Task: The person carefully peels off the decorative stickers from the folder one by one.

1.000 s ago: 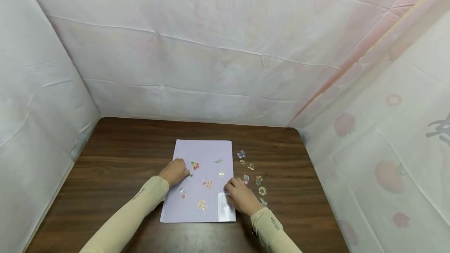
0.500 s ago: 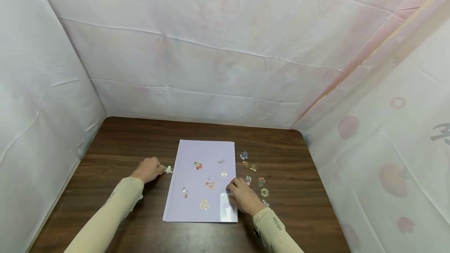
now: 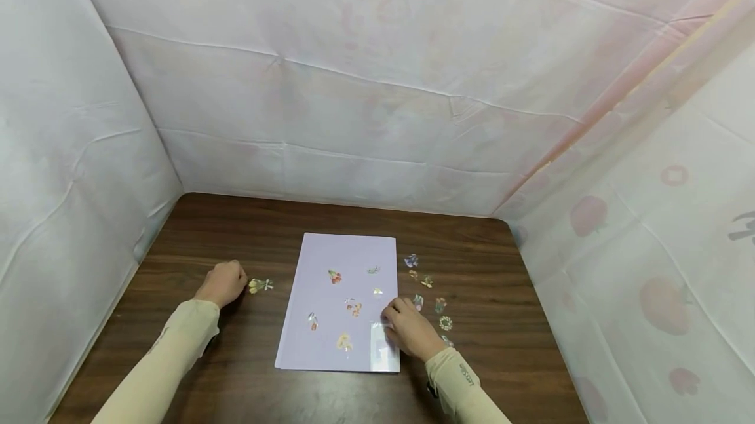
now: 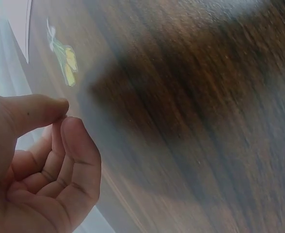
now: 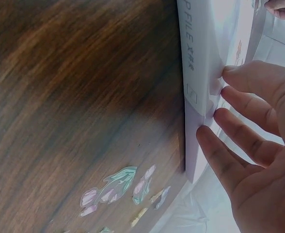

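White sheeting walls our dark wood table [image 3: 236, 345]. Our left hand [image 3: 223, 283], fingers loosely curled and holding nothing, sits just beside a yellow sticker [image 3: 259, 285] lying flat: thin, light, floppy, best lifted by an edge. Our right hand [image 3: 409, 331] presses straight fingers on the lilac folder [image 3: 348, 250].

I see a yellow-green flower sticker [image 3: 260, 285] lying flat on the bench, left of the lilac folder [image 3: 330, 339] bearing five stickers.
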